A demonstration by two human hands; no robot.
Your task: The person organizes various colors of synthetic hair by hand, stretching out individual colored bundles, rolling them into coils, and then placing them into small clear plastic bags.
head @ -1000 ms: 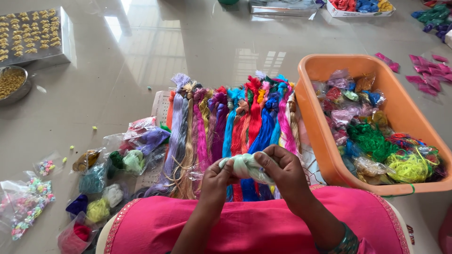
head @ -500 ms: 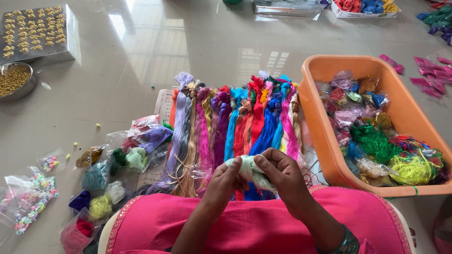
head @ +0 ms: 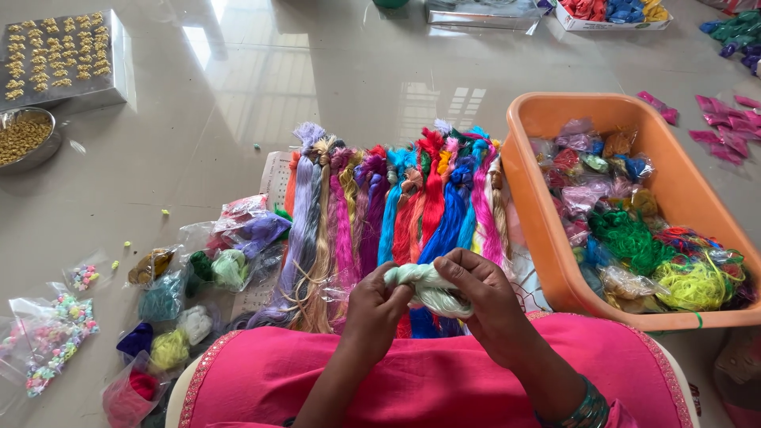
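Lap: pink cloth with gold trim (head: 444, 372) fills the bottom of the view; both forearms rise from it.
Left hand: left hand (head: 372, 305) has its fingers curled shut around the left end of a pale mint-green thread skein (head: 428, 287).
Right hand: right hand (head: 479, 297) is closed over the right end of the same skein, thumb on top, fingers wrapped under it; bangles (head: 587, 408) sit at the wrist.
Skein position: held between the two hands just above the lap, in front of the near ends of the laid-out threads.
Thread row: coloured thread hanks (head: 396, 214) lie side by side on the floor just beyond the hands, in lilac, tan, pink, purple, blue, red and magenta, with their knotted tops pointing away.
Left of row: small clear bags of thread (head: 230, 265) sit near the hanks; further left, bags of mixed beads (head: 51, 341).
Right of row: orange plastic tub (head: 690, 190) stands just beside the hanks, holding bagged and loose thread, green and yellow tangles among it.
Far left: steel bowl (head: 28, 139) of golden pieces, and behind it a metal tray (head: 59, 59) with golden pieces in rows.
Far right: pink packets (head: 725, 131) scattered on the tiled floor (head: 317, 71).
Far edge: a box of coloured items (head: 610, 12), partly cut off.
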